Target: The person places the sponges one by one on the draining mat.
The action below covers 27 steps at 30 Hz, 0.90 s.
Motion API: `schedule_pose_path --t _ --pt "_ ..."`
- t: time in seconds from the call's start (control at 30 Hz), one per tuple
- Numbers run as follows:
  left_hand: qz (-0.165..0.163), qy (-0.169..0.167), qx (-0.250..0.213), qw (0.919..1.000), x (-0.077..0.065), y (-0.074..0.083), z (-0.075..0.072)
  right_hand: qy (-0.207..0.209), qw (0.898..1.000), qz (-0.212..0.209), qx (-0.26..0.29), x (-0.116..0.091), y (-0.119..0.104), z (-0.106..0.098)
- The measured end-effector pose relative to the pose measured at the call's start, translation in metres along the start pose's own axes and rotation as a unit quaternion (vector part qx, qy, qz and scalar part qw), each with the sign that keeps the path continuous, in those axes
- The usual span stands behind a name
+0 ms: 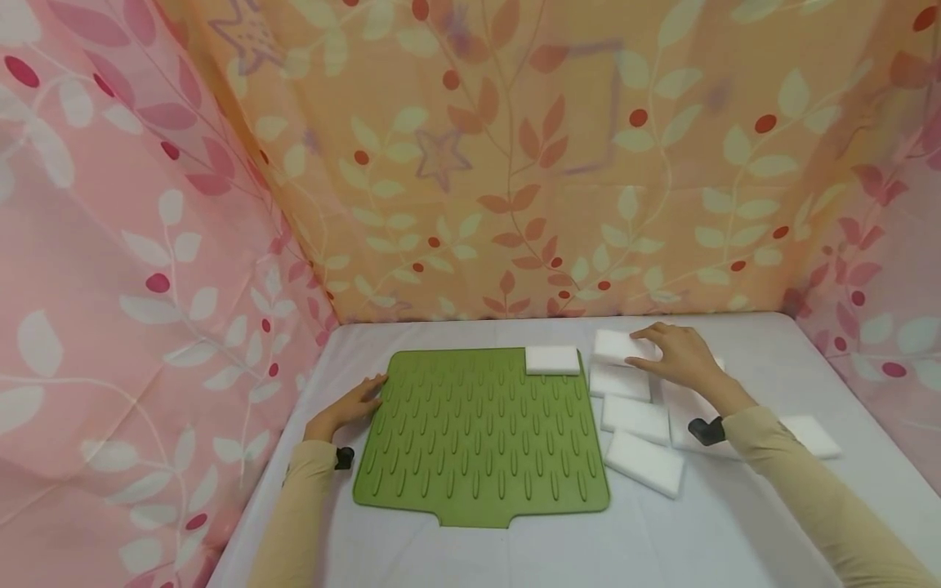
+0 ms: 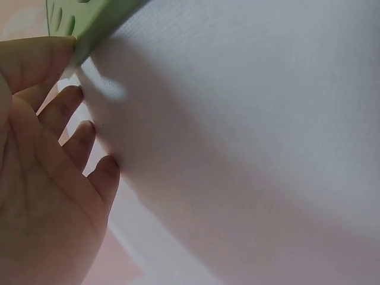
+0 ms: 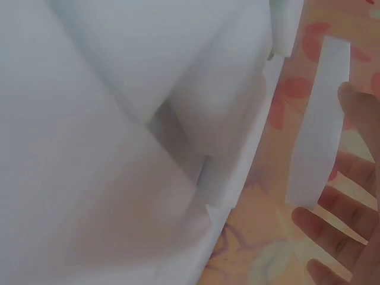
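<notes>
A green drying mat (image 1: 470, 425) with raised ridges lies on the table. My left hand (image 1: 347, 410) is at its left edge, and the left wrist view shows thumb and forefinger pinching the mat's rim (image 2: 98, 32), with the other fingers loosely bent. One white sponge block (image 1: 553, 360) rests on the mat's far right corner. Right of the mat, my right hand (image 1: 682, 356) pinches another white sponge (image 1: 614, 347) between thumb and fingertips. In the right wrist view this sponge (image 3: 320, 124) is held on edge, apart from the other white blocks.
Several white sponges lie in a rough column beside the mat, the nearest one (image 1: 645, 463) turned askew. More white pieces lie under and beyond the right forearm, including one (image 1: 809, 436) at far right. Patterned curtains (image 1: 470, 188) enclose the white table (image 1: 412, 555) at back and sides.
</notes>
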<state>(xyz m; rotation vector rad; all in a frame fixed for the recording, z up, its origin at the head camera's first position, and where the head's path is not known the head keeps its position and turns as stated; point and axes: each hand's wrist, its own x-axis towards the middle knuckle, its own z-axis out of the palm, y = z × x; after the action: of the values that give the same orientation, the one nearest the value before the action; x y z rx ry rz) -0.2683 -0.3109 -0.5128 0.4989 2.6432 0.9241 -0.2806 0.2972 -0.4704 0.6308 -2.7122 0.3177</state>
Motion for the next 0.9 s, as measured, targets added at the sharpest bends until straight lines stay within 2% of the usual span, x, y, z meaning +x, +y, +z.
schedule_pose_path --t 0.23,0.63,0.9 --pt "0.000 0.003 0.012 0.9999 0.000 -0.001 0.002 -0.010 1.000 -0.013 0.012 0.004 -0.020 0.010" --pt "0.029 0.032 0.056 0.9975 0.001 0.000 0.005 -0.030 0.998 -0.046 0.041 0.006 -0.054 0.025" --pt "0.020 0.032 0.052 0.9979 0.002 -0.002 0.006 -0.046 0.996 -0.059 0.058 0.007 -0.076 0.031"
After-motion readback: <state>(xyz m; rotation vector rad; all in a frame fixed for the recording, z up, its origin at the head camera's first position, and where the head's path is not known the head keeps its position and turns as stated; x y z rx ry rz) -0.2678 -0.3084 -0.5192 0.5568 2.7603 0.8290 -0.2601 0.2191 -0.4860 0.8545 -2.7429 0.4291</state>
